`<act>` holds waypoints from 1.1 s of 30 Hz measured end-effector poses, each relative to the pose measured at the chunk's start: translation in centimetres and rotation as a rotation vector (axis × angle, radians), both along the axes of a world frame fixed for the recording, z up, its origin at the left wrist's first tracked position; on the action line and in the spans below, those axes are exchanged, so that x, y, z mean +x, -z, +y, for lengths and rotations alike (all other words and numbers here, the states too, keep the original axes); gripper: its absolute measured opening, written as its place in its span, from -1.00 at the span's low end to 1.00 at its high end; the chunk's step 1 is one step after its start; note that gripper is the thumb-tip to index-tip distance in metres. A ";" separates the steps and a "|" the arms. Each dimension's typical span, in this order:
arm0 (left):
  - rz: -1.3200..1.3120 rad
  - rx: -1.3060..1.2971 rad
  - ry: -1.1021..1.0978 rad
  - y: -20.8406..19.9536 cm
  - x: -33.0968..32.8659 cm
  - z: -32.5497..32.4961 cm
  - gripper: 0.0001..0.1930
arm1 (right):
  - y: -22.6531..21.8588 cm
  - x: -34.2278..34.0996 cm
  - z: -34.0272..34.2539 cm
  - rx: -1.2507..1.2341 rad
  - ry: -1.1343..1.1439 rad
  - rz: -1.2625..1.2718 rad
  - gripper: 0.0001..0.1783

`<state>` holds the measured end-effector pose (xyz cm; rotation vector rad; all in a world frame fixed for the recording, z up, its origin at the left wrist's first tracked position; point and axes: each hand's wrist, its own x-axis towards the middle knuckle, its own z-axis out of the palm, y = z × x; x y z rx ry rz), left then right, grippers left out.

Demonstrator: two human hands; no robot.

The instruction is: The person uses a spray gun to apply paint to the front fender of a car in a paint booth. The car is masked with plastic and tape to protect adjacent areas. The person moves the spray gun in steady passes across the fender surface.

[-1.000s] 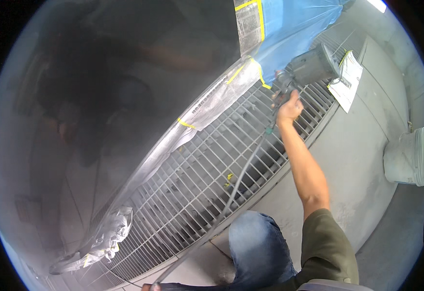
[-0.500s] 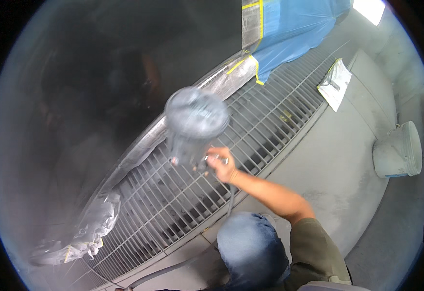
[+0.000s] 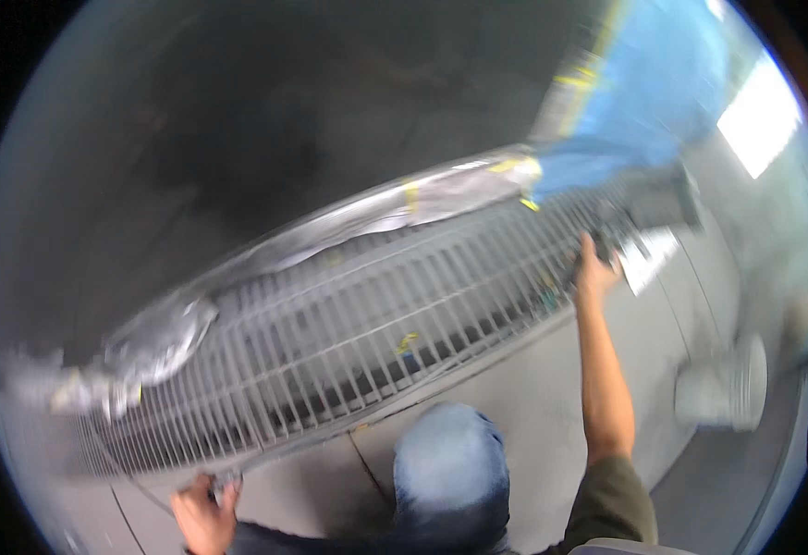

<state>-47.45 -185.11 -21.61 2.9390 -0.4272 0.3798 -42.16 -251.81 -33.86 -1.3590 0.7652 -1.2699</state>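
My right hand [image 3: 598,270] is stretched out to the far right, closed around the handle of a spray gun [image 3: 613,225]. A grey cup [image 3: 663,200], blurred by motion, sits on the gun. My left hand [image 3: 202,520] is low at the left, its fingers closed on a grey hose [image 3: 279,451]. From there the hose runs right along the edge of the floor grating. A large dark, smooth panel [image 3: 330,120] fills the upper view, apart from both hands. Silvery masking sheet [image 3: 330,233] with yellow tape lines its lower edge.
Metal floor grating [image 3: 348,314] lies below the panel. Blue sheeting [image 3: 644,102] hangs at the upper right. A white sheet [image 3: 646,261] lies by the right hand; a pale bucket [image 3: 723,388] stands at the right. My jeans-clad knee [image 3: 450,462] is at bottom centre.
My right hand has carried the spray gun from in front of the panel's middle out to the far right. The view has turned, and my left hand has come further into sight.
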 end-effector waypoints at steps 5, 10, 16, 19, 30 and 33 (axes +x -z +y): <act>0.174 -0.032 -0.009 -1.4 0.4 1.2 -0.60 | 1.1 -1.8 11.6 -0.220 -0.615 -0.200 -0.36; 0.215 -0.043 0.124 -2.0 -1.3 1.9 -0.56 | 0.9 0.2 18.8 -0.433 -0.901 0.072 -0.30; 0.336 0.015 0.211 -0.5 -4.2 4.7 -0.54 | 3.5 -0.1 23.0 -0.961 -0.714 0.387 -0.34; 0.325 0.068 0.194 1.1 -4.9 6.4 -0.54 | 5.4 -1.7 26.8 -0.840 -0.827 0.422 -0.36; 0.415 0.216 0.185 4.7 -5.3 7.5 -0.48 | 0.5 -0.2 32.3 -0.976 -1.325 0.488 -0.24; 0.410 0.308 0.148 4.8 -4.0 6.2 -0.48 | -0.7 0.8 32.8 -0.911 -1.462 0.478 -0.17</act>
